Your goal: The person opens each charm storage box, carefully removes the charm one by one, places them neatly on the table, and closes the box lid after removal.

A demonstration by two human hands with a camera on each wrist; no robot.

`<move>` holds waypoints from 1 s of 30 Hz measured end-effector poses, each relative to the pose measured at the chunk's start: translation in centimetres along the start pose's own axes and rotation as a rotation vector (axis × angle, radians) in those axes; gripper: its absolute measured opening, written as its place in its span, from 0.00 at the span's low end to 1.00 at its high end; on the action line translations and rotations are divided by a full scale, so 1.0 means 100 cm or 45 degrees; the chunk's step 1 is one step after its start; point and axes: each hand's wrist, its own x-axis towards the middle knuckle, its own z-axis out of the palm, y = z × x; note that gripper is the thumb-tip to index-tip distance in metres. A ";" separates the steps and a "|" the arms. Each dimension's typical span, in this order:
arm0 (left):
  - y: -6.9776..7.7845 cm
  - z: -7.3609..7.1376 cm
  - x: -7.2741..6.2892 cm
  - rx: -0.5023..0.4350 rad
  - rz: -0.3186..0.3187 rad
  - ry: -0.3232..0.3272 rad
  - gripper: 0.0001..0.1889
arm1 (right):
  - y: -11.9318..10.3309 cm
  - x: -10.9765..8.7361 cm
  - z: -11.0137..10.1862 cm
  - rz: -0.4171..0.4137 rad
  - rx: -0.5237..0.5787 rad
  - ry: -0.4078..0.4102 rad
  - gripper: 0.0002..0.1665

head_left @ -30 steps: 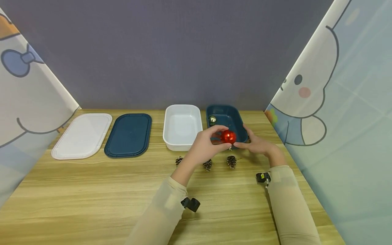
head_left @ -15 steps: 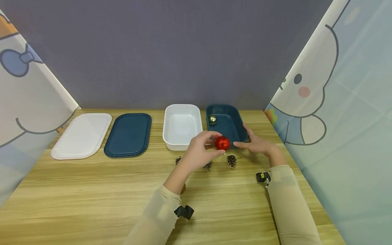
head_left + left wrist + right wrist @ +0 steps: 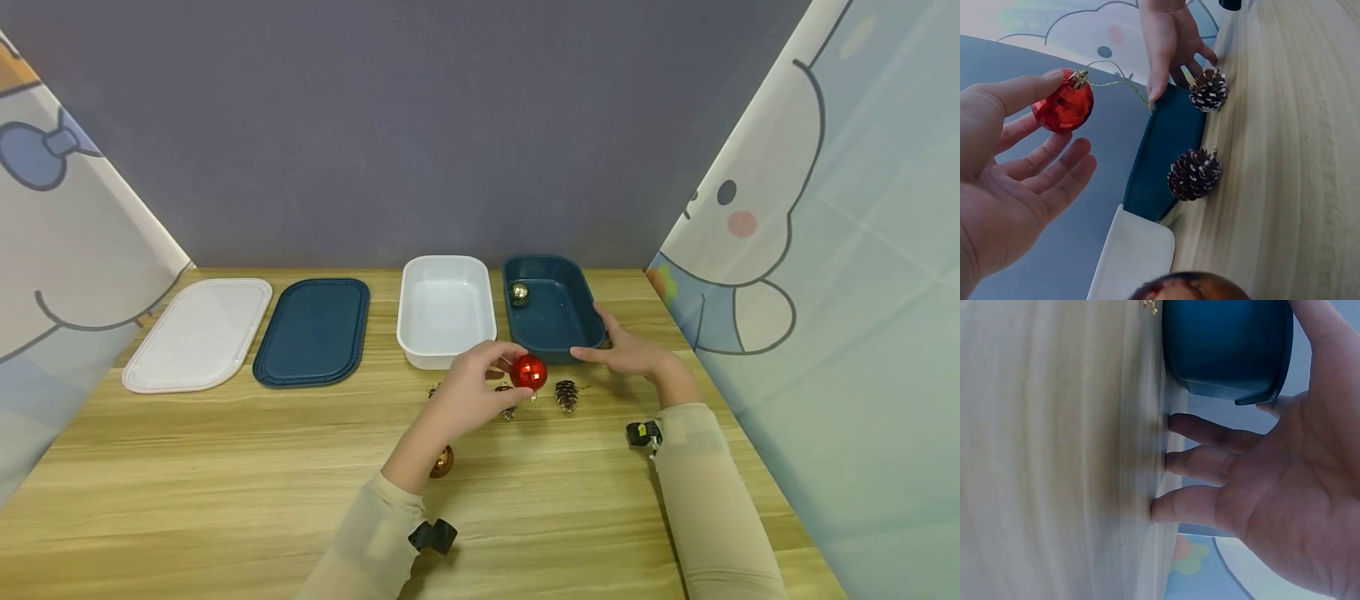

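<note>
My left hand [image 3: 472, 387] pinches a shiny red Christmas bauble [image 3: 528, 372] between thumb and fingers, in front of the dark blue box [image 3: 553, 354]. In the left wrist view a gold cord loop hangs off the cap of the bauble [image 3: 1069, 106]. My right hand [image 3: 626, 350] stays at the near right corner of that box, thumb by its front wall; the right wrist view has several fingers [image 3: 1197, 464] stretched out towards the tabletop. A gold bauble [image 3: 519, 293] lies inside the dark blue box.
A white box [image 3: 447, 361] stands left of the dark blue one. Pinecones [image 3: 567, 396] lie before the boxes, some partly behind my left hand. An orange-gold bauble [image 3: 443, 462] sits near my left wrist. A white lid [image 3: 198, 335] and a dark blue lid [image 3: 312, 332] lie further left.
My left hand has moved left and towards me with the red bauble, from over the dark blue box's near edge to in front of it. The right hand has stayed in place.
</note>
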 end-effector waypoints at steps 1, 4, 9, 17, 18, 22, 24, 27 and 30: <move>-0.001 0.000 -0.001 0.011 -0.003 -0.003 0.22 | 0.000 0.000 0.000 0.000 0.000 0.000 0.71; -0.005 -0.001 -0.004 0.040 -0.001 -0.015 0.22 | 0.000 0.000 0.000 0.001 -0.005 0.001 0.71; -0.011 -0.001 -0.010 0.063 0.000 -0.052 0.23 | -0.001 -0.001 0.000 -0.007 -0.010 0.000 0.71; -0.016 0.000 -0.018 0.134 -0.040 -0.085 0.23 | 0.000 -0.001 0.000 -0.012 0.000 -0.004 0.71; -0.016 0.000 -0.019 0.135 -0.046 -0.089 0.24 | 0.000 -0.001 0.000 -0.011 0.002 -0.003 0.71; -0.018 0.001 -0.023 0.138 -0.077 -0.113 0.25 | 0.000 -0.001 0.000 -0.011 0.009 -0.006 0.71; -0.019 0.002 -0.025 0.159 -0.086 -0.127 0.25 | 0.000 -0.001 0.000 -0.012 0.013 -0.008 0.71; -0.022 0.004 -0.027 0.192 -0.091 -0.146 0.24 | 0.000 -0.001 0.000 -0.011 0.019 -0.013 0.71; -0.023 0.006 -0.029 0.226 -0.084 -0.170 0.22 | -0.001 -0.002 0.000 -0.008 0.027 -0.015 0.71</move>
